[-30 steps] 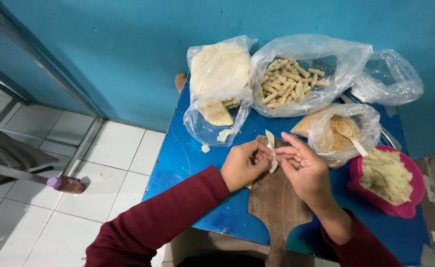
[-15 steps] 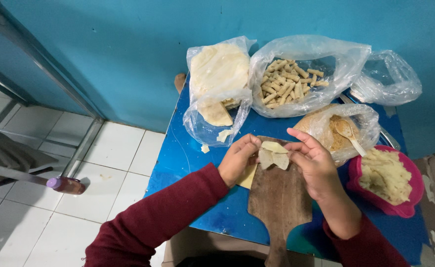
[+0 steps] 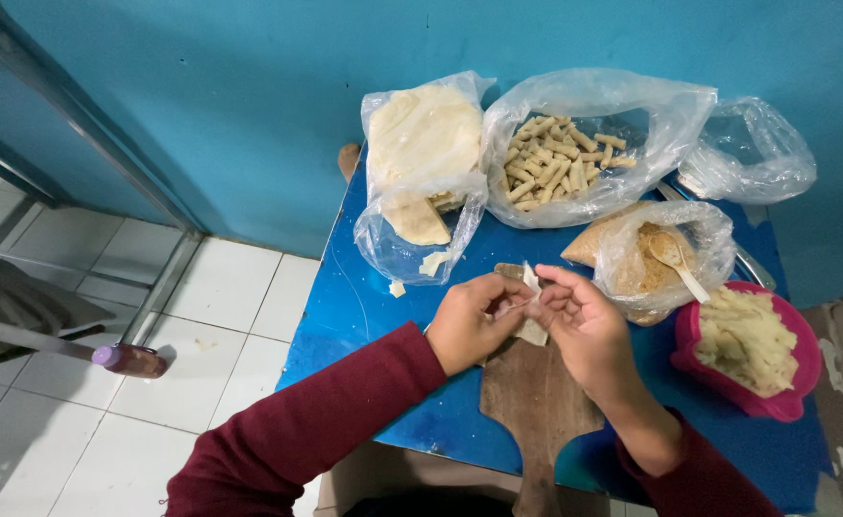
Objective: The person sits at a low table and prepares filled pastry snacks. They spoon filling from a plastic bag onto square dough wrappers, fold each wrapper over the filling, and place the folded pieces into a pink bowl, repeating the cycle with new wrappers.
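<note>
Both of my hands meet over a wooden board on a blue table. My left hand and my right hand pinch a thin pale dough wrapper between their fingertips, folded up between them. Red sleeves cover both arms. A plastic bag of flat pale wrappers lies behind my left hand. A clear bag of small rolled sticks sits behind the board.
A bag of brown crumbs with a wooden spoon lies right of my hands, next to a pink bowl of pale mash. An empty clear bag sits at the back right. A teal wall stands behind, white floor tiles to the left.
The wrapper lay opened flat between my hands half a second ago; now it is folded narrow and pinched between the fingertips of both hands.
</note>
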